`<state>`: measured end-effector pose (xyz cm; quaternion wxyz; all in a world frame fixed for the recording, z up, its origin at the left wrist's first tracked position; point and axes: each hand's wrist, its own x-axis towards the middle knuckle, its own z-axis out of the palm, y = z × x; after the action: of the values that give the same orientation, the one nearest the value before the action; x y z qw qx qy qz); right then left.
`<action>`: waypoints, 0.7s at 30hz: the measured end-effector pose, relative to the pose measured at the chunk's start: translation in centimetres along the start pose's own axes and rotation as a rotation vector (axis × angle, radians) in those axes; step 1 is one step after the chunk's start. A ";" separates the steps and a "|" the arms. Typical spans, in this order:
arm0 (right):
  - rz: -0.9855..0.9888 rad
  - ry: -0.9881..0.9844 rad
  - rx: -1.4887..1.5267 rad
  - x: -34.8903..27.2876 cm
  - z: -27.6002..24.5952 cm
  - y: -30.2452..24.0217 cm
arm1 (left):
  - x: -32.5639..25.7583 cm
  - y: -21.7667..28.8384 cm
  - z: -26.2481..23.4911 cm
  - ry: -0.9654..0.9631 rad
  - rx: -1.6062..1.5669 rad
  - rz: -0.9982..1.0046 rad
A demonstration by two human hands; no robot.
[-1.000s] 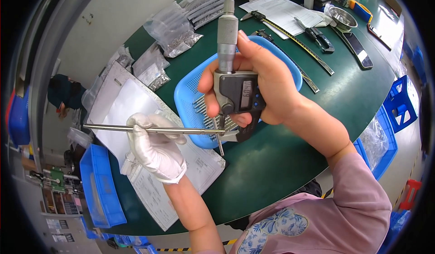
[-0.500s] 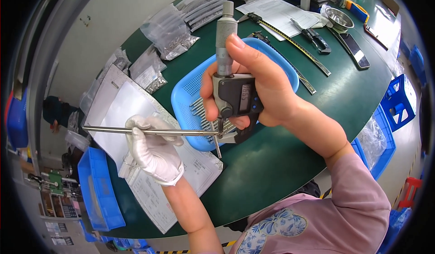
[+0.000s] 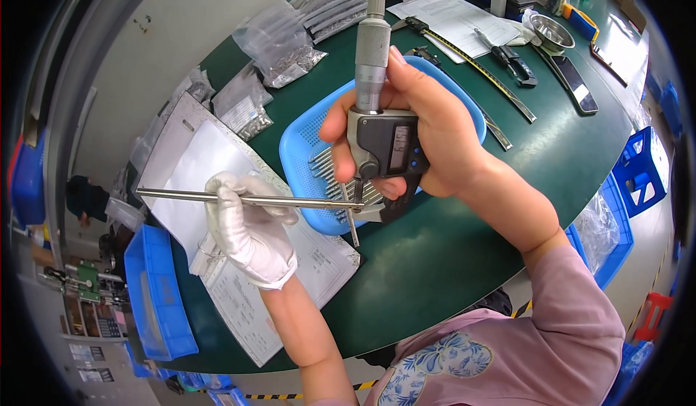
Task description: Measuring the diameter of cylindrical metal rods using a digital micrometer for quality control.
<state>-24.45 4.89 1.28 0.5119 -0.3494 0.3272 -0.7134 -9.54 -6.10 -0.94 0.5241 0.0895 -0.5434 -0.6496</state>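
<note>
- Dark green and smooth, the curved bench is stretching beneath both hands, with a pale grey wall rising behind it at the upper left.
- White-gloved fingers of the left hand are pinching a long, slim, shiny steel rod near its middle, parted only by its thickness.
- Bare fingers of the right hand are curling round a grey-and-black digital micrometer, the thumb resting by its knurled metal thimble.
- Nearly level, the rod is spanning from left of the glove to the micrometer's measuring gap; whether both faces are touching it, one cannot tell.
- Judging by its look, the rod is likely staying stiff, fairly light and slippery; mid-length is seeming the balanced hold. As for the micrometer, it is probably weighing more and needing a gentle hold by its body.
- Just beneath, a light blue perforated plastic basket is holding slim metal rods.
- White printed sheets are lying below the glove; farther off, clear plastic bags of small metal parts are resting.
</note>
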 end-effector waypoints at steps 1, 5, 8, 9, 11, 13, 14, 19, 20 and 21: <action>0.006 -0.012 0.032 0.0 -0.1 0.1 | 0.0 0.0 0.0 0.004 0.002 0.001; 0.022 -0.025 0.095 0.1 -0.1 0.0 | -0.1 0.0 0.4 0.036 -0.007 -0.042; -0.023 -0.049 -0.007 0.1 -0.1 0.0 | -0.1 0.0 0.4 0.028 -0.009 -0.047; -0.025 -0.047 -0.008 0.1 0.0 -0.1 | -0.1 0.0 0.5 0.010 -0.011 -0.040; -0.040 -0.004 -0.141 -0.1 0.1 -0.2 | -0.2 -0.1 0.4 0.007 -0.001 -0.029; -0.032 -0.009 -0.125 0.0 -0.1 -0.1 | -0.2 -0.1 0.3 0.000 0.007 -0.018; -0.019 -0.020 -0.106 0.1 -0.2 -0.1 | -0.2 -0.1 0.3 -0.001 0.006 -0.024; 0.013 -0.030 -0.060 -0.1 -0.2 -0.2 | -0.2 -0.3 0.4 0.009 -0.013 -0.034; 0.011 -0.029 -0.060 -0.1 -0.1 -0.2 | -0.3 -0.2 0.4 0.022 -0.016 -0.034; 0.012 -0.040 -0.054 0.0 -0.1 -0.2 | -0.3 -0.2 0.4 0.036 -0.018 -0.035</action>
<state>-24.66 4.99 1.39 0.5128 -0.3755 0.3381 -0.6941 -9.83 -5.63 -1.05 0.5234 0.1059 -0.5262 -0.6618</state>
